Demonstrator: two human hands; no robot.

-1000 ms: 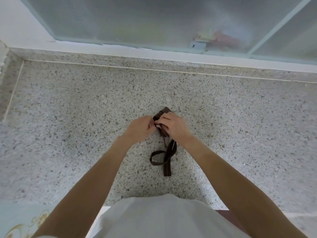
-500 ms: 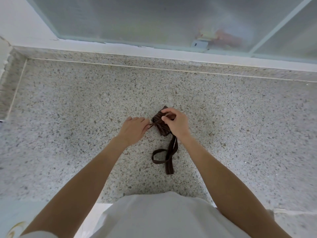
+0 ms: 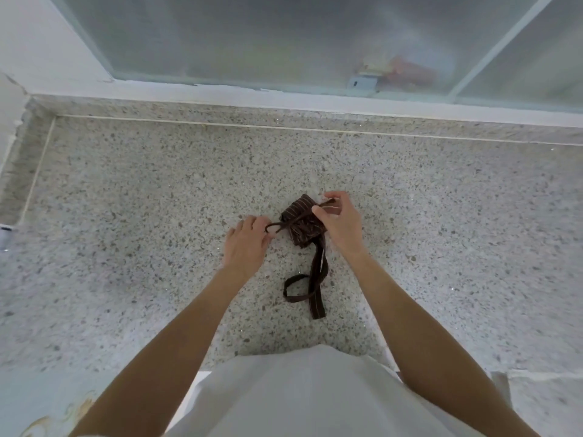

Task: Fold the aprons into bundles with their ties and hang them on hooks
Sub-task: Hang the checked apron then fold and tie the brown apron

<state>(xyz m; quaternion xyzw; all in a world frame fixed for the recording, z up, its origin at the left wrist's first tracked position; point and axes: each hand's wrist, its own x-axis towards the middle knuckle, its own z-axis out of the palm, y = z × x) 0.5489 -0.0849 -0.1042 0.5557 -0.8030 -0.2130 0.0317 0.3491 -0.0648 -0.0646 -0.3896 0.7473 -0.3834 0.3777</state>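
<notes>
A small brown striped apron bundle [image 3: 302, 224] lies on the speckled stone counter [image 3: 126, 200]. A thin brown tie crosses over the bundle. My left hand [image 3: 247, 244] pinches one end of that tie just left of the bundle. My right hand [image 3: 339, 220] pinches the other end at the bundle's upper right. A wider brown strap [image 3: 310, 287] trails from the bundle toward me and curls into a loop on the counter.
A frosted glass window [image 3: 284, 39] with a white sill runs along the back of the counter. The counter's raised edge borders the left side [image 3: 22, 159]. My white garment [image 3: 299, 395] fills the bottom of the view.
My hands have drawn apart, the left moving left and the right moving up and right, so the thin tie now stretches taut across the bundle.
</notes>
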